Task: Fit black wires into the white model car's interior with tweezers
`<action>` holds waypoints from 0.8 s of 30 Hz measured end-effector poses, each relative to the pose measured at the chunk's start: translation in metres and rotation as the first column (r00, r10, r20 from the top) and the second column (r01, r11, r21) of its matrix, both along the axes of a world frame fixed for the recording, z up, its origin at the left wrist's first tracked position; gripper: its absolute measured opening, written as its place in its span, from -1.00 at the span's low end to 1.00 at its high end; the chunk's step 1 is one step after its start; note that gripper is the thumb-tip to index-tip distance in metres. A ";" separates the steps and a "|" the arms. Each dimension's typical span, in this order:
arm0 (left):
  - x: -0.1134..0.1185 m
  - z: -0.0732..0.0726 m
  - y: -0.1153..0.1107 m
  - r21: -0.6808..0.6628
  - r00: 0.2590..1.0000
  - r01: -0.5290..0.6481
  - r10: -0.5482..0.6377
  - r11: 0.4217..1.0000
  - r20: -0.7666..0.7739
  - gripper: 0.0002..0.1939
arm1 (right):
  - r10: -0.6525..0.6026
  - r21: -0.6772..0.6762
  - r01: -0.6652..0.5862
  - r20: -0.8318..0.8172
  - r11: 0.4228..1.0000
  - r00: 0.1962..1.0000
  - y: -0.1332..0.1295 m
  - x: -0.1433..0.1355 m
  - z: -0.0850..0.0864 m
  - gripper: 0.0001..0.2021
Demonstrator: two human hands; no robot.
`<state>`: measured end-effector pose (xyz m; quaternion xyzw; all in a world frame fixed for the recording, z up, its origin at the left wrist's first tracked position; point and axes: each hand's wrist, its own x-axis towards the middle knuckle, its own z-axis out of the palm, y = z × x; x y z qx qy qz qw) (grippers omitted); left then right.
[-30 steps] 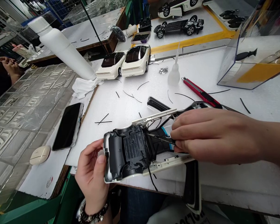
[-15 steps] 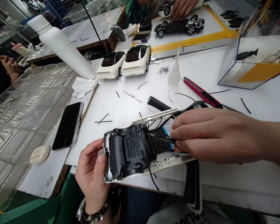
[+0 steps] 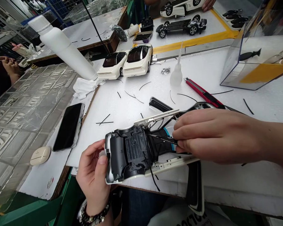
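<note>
Clear plastic box (image 3: 231, 67), black fin-shaped part (image 3: 248, 55) inside.

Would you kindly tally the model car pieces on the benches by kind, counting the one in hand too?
Finished white cars side by side: 2
Upturned car body held by the left hand and the right hand: 1
Bare black chassis on wheels: 1
White car at the far bench edge: 1
Total: 5

Model car body (image 3: 134, 153): glossy white plastic shell, matt black textured plastic inside. Tweezers (image 3: 161, 139): thin, probably metal. Table (image 3: 238, 103): matt white foam sheet. Phone (image 3: 68, 126): glossy black glass.
</note>
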<state>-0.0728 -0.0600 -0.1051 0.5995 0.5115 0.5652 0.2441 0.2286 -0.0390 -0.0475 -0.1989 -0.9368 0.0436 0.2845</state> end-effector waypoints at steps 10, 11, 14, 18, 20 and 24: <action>0.000 0.000 0.001 0.011 0.999 -0.029 0.030 1.000 -0.033 -0.77 | -0.038 0.022 0.038 0.016 0.999 0.999 0.001 0.000 -0.001 -0.86; 0.000 0.000 0.001 0.012 0.999 -0.026 0.026 1.000 -0.023 -0.78 | -0.041 0.025 0.041 0.021 0.999 0.999 0.001 0.000 -0.001 -0.86; 0.001 0.001 0.000 0.000 0.999 -0.033 0.033 0.999 -0.008 -0.79 | -0.041 0.022 0.040 0.028 0.999 0.999 0.000 0.000 -0.001 -0.84; 0.000 0.001 0.000 -0.001 0.999 -0.038 0.038 0.999 -0.027 -0.78 | -0.041 0.027 0.041 0.006 0.999 0.999 0.000 0.000 -0.002 -0.81; 0.000 0.001 0.000 0.001 0.999 -0.042 0.042 0.999 -0.031 -0.78 | -0.047 0.028 0.047 0.007 0.999 0.999 -0.001 0.000 -0.003 -0.78; 0.000 0.000 0.001 0.002 0.998 -0.052 0.052 0.999 -0.041 -0.78 | -0.051 -0.004 0.051 0.028 0.999 0.998 -0.001 0.001 -0.004 -0.78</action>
